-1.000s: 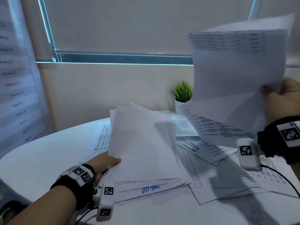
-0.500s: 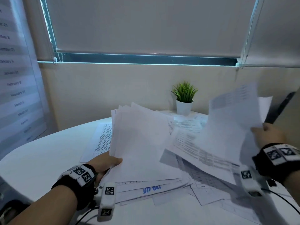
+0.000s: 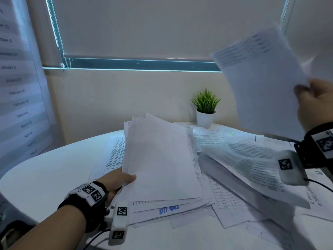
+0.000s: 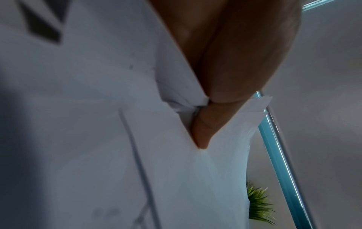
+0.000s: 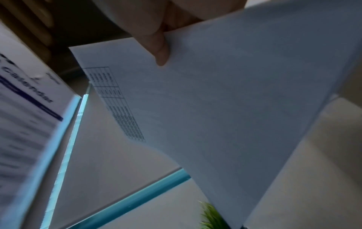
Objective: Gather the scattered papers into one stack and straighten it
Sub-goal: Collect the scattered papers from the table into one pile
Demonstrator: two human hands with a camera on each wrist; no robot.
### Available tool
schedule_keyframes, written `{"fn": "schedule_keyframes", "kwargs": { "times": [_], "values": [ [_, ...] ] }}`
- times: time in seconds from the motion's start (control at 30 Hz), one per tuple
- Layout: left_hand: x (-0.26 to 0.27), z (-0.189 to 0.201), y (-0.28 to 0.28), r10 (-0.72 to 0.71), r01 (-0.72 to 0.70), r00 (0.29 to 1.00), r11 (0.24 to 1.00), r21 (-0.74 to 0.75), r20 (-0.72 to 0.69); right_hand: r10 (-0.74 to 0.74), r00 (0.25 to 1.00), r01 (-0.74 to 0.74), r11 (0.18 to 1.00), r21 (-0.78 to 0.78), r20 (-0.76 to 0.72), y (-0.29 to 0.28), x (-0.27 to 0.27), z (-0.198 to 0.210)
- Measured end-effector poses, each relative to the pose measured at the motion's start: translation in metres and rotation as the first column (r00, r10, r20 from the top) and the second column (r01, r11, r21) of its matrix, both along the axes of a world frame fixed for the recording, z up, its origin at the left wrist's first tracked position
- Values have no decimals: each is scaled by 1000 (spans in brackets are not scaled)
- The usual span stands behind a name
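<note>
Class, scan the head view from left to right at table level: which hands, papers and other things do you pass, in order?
Left hand → paper stack it holds → potted plant → raised sheets → right hand.

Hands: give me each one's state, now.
Left hand: grips the gathered stack at its edge.
Right hand: pinches a raised sheet.
</note>
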State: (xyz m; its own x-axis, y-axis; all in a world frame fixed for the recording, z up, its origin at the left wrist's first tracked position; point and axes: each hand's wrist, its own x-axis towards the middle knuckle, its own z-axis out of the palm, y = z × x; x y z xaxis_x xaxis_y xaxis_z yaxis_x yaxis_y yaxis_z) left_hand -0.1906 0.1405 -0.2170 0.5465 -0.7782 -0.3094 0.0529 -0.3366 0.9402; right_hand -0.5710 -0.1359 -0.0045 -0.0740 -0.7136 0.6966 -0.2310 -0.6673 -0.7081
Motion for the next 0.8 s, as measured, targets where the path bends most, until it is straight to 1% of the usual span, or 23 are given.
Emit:
{"fn": "schedule_keyframes", "kwargs": {
  "times": [0.1,0.17,0.23,0.27,0.33,0.37,0.43,0.47,0.5,0.53,0.57,0.6,0.63,0.67,0.7,0.73,0.8],
  "values": [
    [0,0,0,9,-9,1000,1000,9,1,131,990,-126,987,-95,46,36,17,23],
    [-4,4,2,19,-19,1000,1000,-5,0,204,979,-198,970,-138,28,56,28,33],
    [-3,2,2,12,-12,1000,1000,12,7,275,961,-265,947,-182,28,69,38,40],
    [-5,3,3,13,-13,1000,1000,12,4,312,949,-299,935,-190,41,72,42,43],
    [10,-12,1,29,-29,999,1000,-3,-15,394,914,-372,909,-187,95,76,49,48],
    [-1,-3,2,19,-19,1000,999,31,5,432,891,-406,896,-181,137,77,52,48],
    [4,-7,0,47,-48,999,998,37,24,489,855,-483,872,-77,172,80,62,39],
    [3,-6,1,73,-74,997,997,36,27,510,847,-516,857,3,149,82,69,29],
    [13,-17,-1,89,-90,996,995,33,19,528,839,-541,835,97,132,85,77,18],
    [10,-14,0,67,-67,998,997,45,-8,544,828,-561,804,198,137,83,86,4],
    [0,-5,2,40,-40,999,997,68,-9,552,817,-575,761,301,167,84,95,-12],
    [-8,3,3,24,-23,1000,999,45,-20,557,802,-594,704,389,216,81,105,-30],
    [-6,3,2,44,-43,999,999,21,-25,550,792,-603,639,478,265,83,113,-49],
    [-14,10,3,62,-62,998,998,-9,-17,532,806,-576,604,551,260,83,122,-70],
    [-19,15,4,78,-78,997,997,-10,-10,507,836,-517,595,616,211,82,129,-90],
    [-18,14,3,69,-70,997,998,-12,-19,499,861,-429,607,669,100,78,135,-111],
    [-19,15,6,52,-52,997,999,0,-63,490,860,-267,674,688,-146,69,142,-137]
  ]
}}
